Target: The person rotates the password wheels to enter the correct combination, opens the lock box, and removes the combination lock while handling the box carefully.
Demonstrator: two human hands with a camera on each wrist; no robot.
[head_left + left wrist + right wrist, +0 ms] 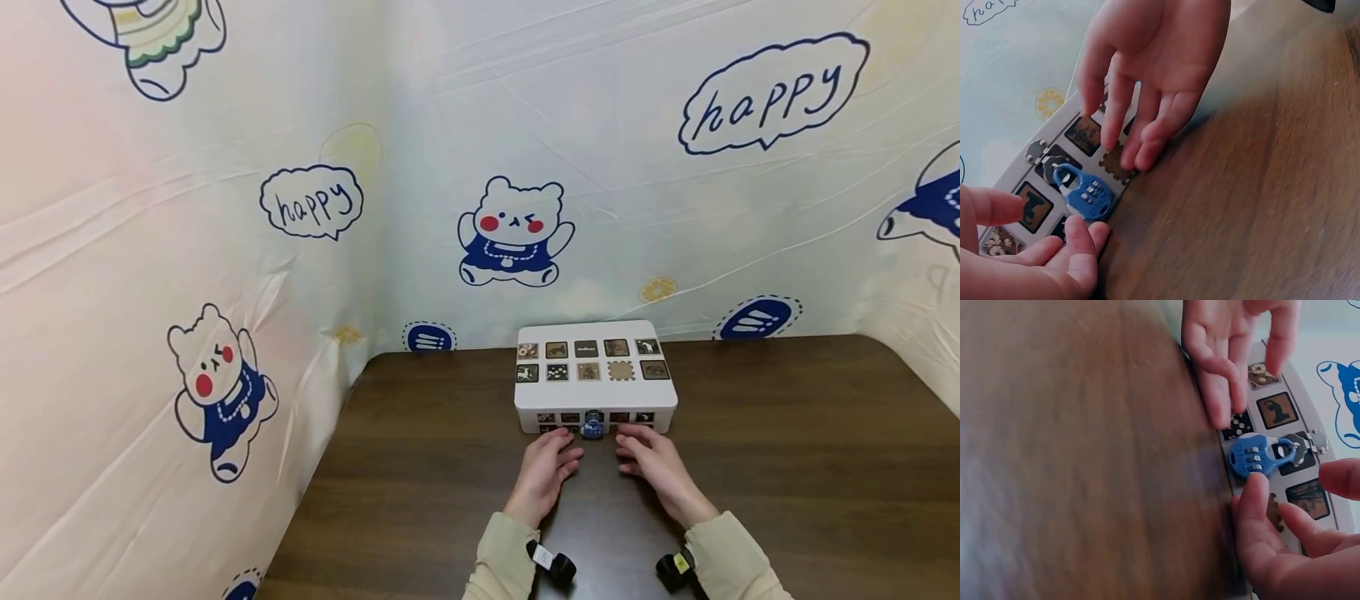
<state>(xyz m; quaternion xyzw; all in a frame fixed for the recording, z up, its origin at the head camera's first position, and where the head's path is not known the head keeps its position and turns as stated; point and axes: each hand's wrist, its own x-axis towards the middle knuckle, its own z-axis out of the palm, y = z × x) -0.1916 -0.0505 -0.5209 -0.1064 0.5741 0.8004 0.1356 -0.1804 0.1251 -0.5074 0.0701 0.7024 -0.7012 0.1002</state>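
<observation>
A blue padlock (592,427) with a three-dial combination hangs by its shackle from a metal clasp (1317,441) on the front of a white box (592,395). Picture squares cover the box's lid and front. My left hand (543,477) is beside the padlock on its left, fingers loosely bent with nothing between them. On the other side is my right hand (662,472), likewise relaxed and holding nothing. In the head view a small gap separates each hand from the padlock. Both wrist views show the padlock's dials (1092,190) between the two hands.
The box stands on a dark wooden table (420,483), near its back edge. Behind and to the left hangs a pale curtain (420,250) printed with bears and "happy" bubbles. Small black devices (558,568) are strapped at both wrists, over light sleeves.
</observation>
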